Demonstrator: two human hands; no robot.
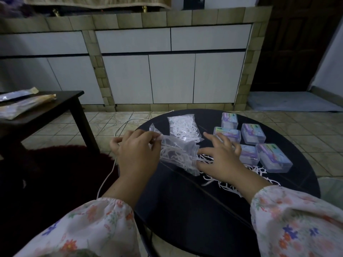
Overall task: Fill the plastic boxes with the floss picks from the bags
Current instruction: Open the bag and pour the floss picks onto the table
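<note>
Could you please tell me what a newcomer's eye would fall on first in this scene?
Probably the left hand pinching a clear bag of floss picks at the centre of the round dark table, while the right hand lies open over loose white floss picks spilled beside it. To the right, five closed plastic boxes with purple labels stand clustered; a second full bag lies behind.

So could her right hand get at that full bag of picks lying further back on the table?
Probably yes. The right hand lies open over the spilled floss picks, and the full bag lies just beyond its fingers with nothing between. The left hand holds the other bag off to one side.
</note>
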